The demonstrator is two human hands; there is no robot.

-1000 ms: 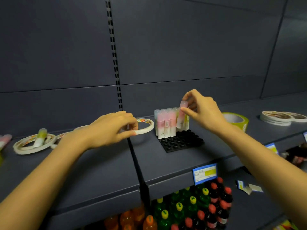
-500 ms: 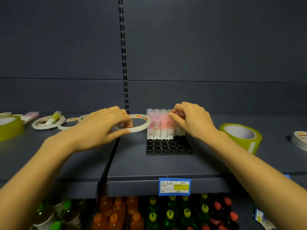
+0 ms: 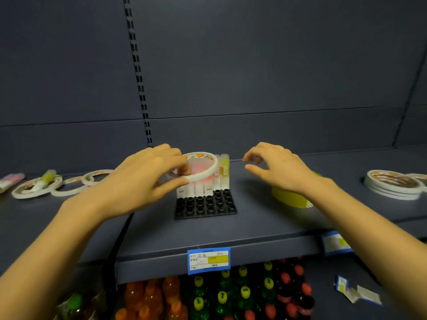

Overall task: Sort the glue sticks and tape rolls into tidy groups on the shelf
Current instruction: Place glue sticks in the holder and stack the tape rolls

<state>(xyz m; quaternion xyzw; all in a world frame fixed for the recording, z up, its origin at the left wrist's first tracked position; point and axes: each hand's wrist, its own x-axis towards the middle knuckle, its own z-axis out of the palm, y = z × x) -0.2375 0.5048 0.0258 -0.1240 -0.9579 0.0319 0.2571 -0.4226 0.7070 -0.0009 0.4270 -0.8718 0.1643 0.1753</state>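
Two hands are seen over the shelf (image 3: 254, 224), so those get covered first. The left hand (image 3: 143, 181) is closed on a white tape roll (image 3: 203, 175), which is pinched at its near rim between thumb and fingers and held tilted, up against the tops of the glue sticks (image 3: 201, 189). The right hand (image 3: 277, 169) is held in the air just right of those sticks with nothing in it, fingers loosely curled and thumb spread a bit.

The glue sticks are stood upright in a tight bunch along the back rows of a black tray (image 3: 208, 207). Most are pink and white, and a yellow one (image 3: 224, 174) is parked at the right end. The tray's front sockets are left unfilled.

A yellow-green tape roll (image 3: 291, 200) is laid on the shelf, mostly hidden under the right wrist. Farther right, a stack of tape rolls (image 3: 392, 185) is piled flat.

Off to the left, several flat tape rolls (image 3: 69, 191) are scattered, and a loose glue stick (image 3: 45, 181) is laid across one of them. A pink stick (image 3: 11, 180) is spotted at the far left edge, blurred.

A blue price label (image 3: 209, 260) is stuck on the shelf's front lip, and coloured bottles (image 3: 208, 296) are packed on the level below.
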